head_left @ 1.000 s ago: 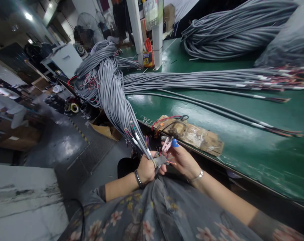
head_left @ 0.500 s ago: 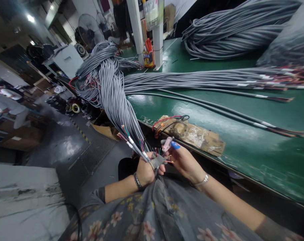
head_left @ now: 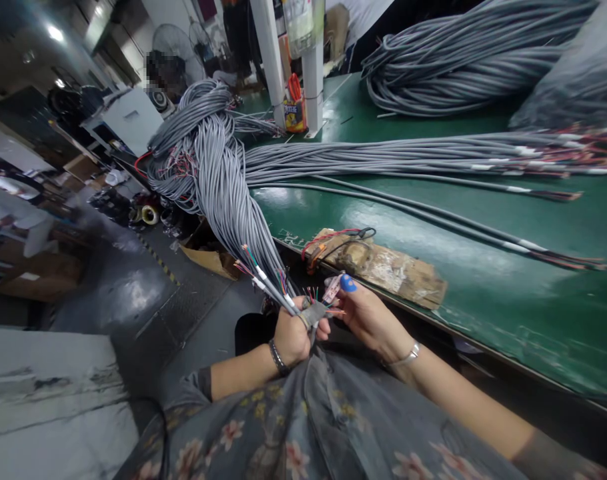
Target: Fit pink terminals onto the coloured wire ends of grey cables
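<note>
My left hand (head_left: 291, 337) is closed around grey cables (head_left: 271, 288) in front of my lap, with a grey wrap on its thumb. Stripped coloured wires (head_left: 311, 293) fan out above that thumb, and a few reddish ends point right. Close by on the right, my right hand (head_left: 371, 323) has its thumb and forefinger brought together beside those wires. Blue covers its thumb tip, and a pale, marked wrapping seems to be on the forefinger. Whatever the pinch holds is too small to make out. A thick grey cable bundle (head_left: 228, 187) hangs over the bench edge behind the left hand.
On the green bench (head_left: 483, 220) lie a wooden block (head_left: 401, 270) with red and black leads, a row of grey cables (head_left: 373, 157) with stripped ends, and a large coil (head_left: 463, 67). White posts (head_left: 313, 87) rise behind. A cardboard box (head_left: 208, 259) is below the bench edge.
The right thumb and forefinger have turned slightly, beside the same wires. My left hand keeps its hold on the cables. The view has shifted a little.
</note>
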The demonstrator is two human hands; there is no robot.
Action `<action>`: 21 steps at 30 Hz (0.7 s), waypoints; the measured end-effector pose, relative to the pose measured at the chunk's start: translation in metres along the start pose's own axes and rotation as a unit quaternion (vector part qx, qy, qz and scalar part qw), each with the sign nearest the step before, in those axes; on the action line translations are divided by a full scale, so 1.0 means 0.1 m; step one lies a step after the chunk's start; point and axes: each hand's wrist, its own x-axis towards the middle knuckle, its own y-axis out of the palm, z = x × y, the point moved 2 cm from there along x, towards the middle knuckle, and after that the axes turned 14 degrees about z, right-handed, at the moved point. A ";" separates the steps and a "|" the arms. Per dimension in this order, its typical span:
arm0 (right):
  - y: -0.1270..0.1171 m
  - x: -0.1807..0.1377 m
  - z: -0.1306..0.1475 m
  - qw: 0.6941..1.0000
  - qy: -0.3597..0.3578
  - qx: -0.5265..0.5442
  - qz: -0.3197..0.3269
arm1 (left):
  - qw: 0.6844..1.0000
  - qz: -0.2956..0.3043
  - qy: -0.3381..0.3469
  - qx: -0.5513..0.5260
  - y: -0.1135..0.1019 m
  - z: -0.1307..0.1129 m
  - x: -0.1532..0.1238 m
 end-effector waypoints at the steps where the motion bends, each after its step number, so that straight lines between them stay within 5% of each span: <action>1: 0.00 0.00 0.00 1.000 -0.004 0.006 0.011 | 1.000 -0.002 -0.001 0.000 0.00 0.00 0.00; 21: 0.03 -0.02 -0.03 0.998 0.002 0.051 0.042 | 1.000 0.013 -0.022 0.015 -0.03 0.03 -0.07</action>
